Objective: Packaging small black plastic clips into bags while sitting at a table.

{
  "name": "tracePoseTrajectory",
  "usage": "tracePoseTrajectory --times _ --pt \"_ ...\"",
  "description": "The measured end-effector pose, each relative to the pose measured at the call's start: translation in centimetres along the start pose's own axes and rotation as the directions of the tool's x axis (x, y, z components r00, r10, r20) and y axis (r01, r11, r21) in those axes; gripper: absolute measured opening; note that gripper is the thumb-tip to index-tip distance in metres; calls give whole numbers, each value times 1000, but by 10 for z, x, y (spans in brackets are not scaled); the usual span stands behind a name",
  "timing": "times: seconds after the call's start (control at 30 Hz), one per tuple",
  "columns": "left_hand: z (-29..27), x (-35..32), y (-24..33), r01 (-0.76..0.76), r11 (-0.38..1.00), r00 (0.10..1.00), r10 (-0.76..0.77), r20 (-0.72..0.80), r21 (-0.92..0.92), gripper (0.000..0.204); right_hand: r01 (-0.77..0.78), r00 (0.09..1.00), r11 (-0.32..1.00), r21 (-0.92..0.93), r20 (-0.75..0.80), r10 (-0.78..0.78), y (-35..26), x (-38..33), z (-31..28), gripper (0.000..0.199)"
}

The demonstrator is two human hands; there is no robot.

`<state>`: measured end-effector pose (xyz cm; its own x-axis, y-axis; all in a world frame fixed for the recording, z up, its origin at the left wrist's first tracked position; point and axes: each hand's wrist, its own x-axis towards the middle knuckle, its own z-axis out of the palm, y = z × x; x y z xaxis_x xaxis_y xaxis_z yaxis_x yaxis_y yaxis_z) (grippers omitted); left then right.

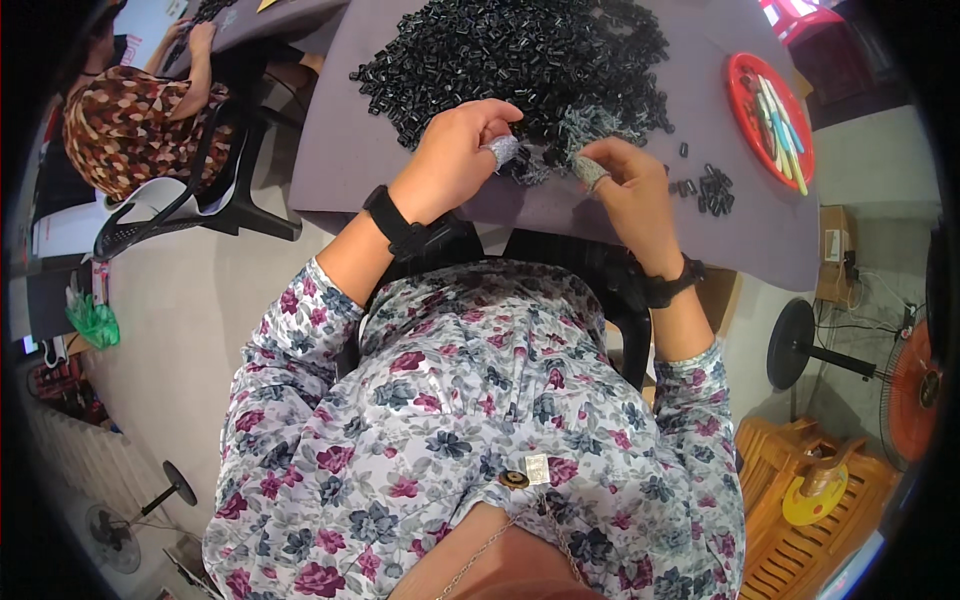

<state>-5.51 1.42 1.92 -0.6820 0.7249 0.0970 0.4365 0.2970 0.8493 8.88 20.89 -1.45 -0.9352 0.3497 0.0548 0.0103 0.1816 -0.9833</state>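
Observation:
A big heap of small black plastic pieces [500, 60] covers the far middle of the table. My left hand [455, 155] is at the heap's near edge, fingers curled toward the thumb; whatever they grip, if anything, is too small to make out. To the right, my right hand [632, 185] pinches thumb against forefinger, and its contents cannot be made out either. Both thumbs are wrapped in a greyish covering. Between and just beyond my hands lies a small pile of thin grey-green bits [597, 124], with more dark pieces near my fingertips.
Right of my right hand is a small group of black pieces [712, 190]. A red oval tray [738, 100] holding several slim tools stands at the table's right edge. Beyond the left edge, another person [140, 130] sits on a black chair [240, 190]. An orange slatted seat [800, 520] and fan [912, 390] stand lower right.

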Motion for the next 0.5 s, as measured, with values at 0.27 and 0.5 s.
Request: tracePoseTrajectory --times 0.27,0.5 --pt "-12 -15 9 232 859 968 -157 197 -456 23 26 999 996 86 23 -28 -18 -6 18 12" --pt "-12 -27 1 307 742 949 -189 253 -597 20 41 997 997 60 68 -45 -28 -7 22 13"
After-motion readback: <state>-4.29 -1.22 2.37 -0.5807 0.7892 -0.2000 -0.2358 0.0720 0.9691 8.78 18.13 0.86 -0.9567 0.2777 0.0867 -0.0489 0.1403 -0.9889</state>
